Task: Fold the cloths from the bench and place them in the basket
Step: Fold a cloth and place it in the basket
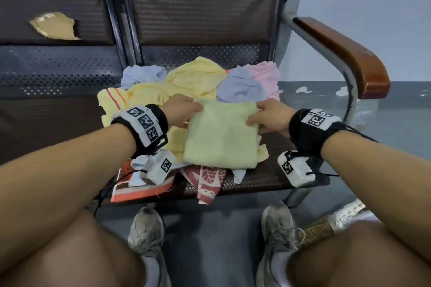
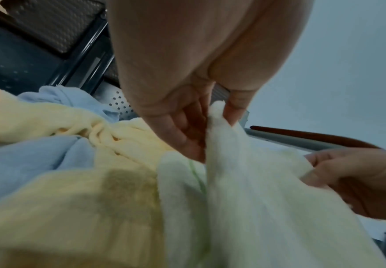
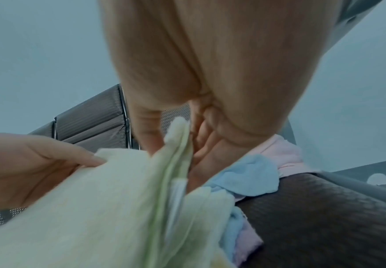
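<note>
No writing is legible; left hand (image 1: pixel 180 110) and right hand (image 1: pixel 271 116) each pinch a far corner of the folded green cloth (image 1: pixel 221 137), basket (image 1: pixel 326 226) contents hidden.

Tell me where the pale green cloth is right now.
In the head view the pale green cloth sits mid-frame on the cloth pile on the bench seat, its far corners pinched by the left hand and the right hand, in front of the lavender cloth.

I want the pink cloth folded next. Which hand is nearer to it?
Right. The right hand sits just in front of the pink cloth; the left hand is farther left.
</note>
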`<state>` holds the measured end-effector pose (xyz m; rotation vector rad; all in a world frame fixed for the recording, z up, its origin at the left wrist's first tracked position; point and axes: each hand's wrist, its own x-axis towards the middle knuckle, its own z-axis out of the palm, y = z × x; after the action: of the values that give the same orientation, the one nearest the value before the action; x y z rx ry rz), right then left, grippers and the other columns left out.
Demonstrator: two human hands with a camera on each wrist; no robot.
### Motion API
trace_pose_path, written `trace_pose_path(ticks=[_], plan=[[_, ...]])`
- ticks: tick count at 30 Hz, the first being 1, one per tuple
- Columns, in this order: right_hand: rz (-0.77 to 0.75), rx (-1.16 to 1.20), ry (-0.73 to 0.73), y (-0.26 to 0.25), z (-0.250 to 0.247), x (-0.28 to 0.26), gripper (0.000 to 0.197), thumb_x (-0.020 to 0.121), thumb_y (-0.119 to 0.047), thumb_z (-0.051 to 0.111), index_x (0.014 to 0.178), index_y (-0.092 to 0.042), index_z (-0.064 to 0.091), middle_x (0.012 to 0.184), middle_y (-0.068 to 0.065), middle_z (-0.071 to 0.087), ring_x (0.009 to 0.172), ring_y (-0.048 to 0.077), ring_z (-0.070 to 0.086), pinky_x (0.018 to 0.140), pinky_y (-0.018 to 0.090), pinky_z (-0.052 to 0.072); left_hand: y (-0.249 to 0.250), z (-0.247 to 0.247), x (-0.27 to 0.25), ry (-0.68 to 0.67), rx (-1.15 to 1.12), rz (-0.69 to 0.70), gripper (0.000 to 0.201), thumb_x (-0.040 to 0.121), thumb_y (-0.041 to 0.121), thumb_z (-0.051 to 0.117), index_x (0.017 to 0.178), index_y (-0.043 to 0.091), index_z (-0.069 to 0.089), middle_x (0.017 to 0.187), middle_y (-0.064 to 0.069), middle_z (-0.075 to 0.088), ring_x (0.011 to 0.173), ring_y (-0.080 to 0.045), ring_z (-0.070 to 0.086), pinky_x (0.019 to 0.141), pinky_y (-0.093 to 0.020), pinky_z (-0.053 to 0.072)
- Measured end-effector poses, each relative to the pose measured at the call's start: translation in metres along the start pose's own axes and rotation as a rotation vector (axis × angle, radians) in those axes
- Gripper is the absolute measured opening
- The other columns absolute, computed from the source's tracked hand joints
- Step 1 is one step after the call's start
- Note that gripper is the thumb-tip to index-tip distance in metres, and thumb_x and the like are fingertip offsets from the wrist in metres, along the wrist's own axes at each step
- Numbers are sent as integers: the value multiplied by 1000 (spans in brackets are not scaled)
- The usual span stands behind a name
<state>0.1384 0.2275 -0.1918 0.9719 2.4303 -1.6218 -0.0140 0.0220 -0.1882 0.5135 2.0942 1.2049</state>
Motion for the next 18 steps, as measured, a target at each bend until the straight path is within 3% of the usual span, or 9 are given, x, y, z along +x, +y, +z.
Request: trace_pose_path(ticks=[2, 5, 7, 8, 11, 13, 14, 16, 18], plan=[[-55, -86, 159, 1, 1, 17, 26, 81, -13, 74, 97, 6, 69, 92, 22, 72, 84, 37, 70, 86, 52, 58, -4, 2, 16, 105, 47, 56, 24, 96, 25, 59, 74, 14, 62, 89, -7, 67, 88, -28, 68, 79, -39, 61], [-114, -195, 311, 4, 8, 36, 28, 83, -23, 69, 88, 4, 68, 79, 18, 67, 73, 27, 60, 82, 50, 55, -8, 5, 35, 240, 155, 112, 36, 96, 32, 59, 66, 12, 54, 76, -9, 60, 76, -30, 61, 77, -44, 57], [-168, -222, 385, 4, 16, 40, 24, 85, -25, 66, 96, -4, 70, 94, 13, 73, 86, 26, 66, 87, 45, 56, -11, 7, 45, 307, 272, 122, 31, 95, 35, 58, 75, 12, 59, 76, -8, 57, 74, -26, 55, 69, -37, 48], [-204, -228, 399, 5, 21, 40, 25, 86, -25, 66, 106, -9, 69, 105, 8, 73, 95, 24, 67, 91, 41, 54, -12, 8, 48, 323, 287, 114, 26, 94, 37, 58, 84, 14, 64, 80, -5, 60, 77, -26, 56, 70, -33, 45], [-395, -378, 351, 12, 30, 27, 49, 86, -25, 69, 132, -16, 55, 131, 6, 58, 115, 21, 58, 99, 36, 47, -17, 9, 45, 352, 209, 89, 34, 90, 41, 65, 116, 20, 61, 101, 3, 63, 91, -20, 60, 76, -29, 47], [-521, -489, 264, 19, 31, 15, 52, 84, -29, 70, 133, -19, 54, 131, 4, 51, 117, 19, 55, 97, 36, 47, -19, 8, 35, 373, 273, 189, 31, 88, 37, 69, 112, 19, 60, 101, 6, 62, 91, -17, 60, 71, -28, 44], [-562, -544, 181, 22, 31, 10, 49, 83, -34, 71, 129, -21, 57, 127, 1, 53, 114, 17, 56, 97, 37, 47, -21, 8, 27, 332, 290, 241, 24, 87, 33, 70, 105, 19, 64, 97, 8, 64, 90, -16, 61, 70, -26, 46], [-579, -668, 7, 30, 32, 1, 50, 82, -49, 71, 124, -24, 61, 123, -3, 58, 114, 16, 57, 100, 37, 46, -29, 9, 11, 110, 304, 306, 16, 85, 30, 73, 97, 21, 69, 95, 10, 69, 91, -11, 65, 80, -29, 53], [-560, -768, -115, 41, 35, -5, 69, 78, -59, 72, 134, -22, 57, 135, -2, 57, 125, 17, 53, 109, 31, 38, -43, 11, -4, -120, 442, 321, 34, 80, 38, 78, 111, 27, 68, 115, 13, 67, 106, -8, 62, 95, -28, 49]])
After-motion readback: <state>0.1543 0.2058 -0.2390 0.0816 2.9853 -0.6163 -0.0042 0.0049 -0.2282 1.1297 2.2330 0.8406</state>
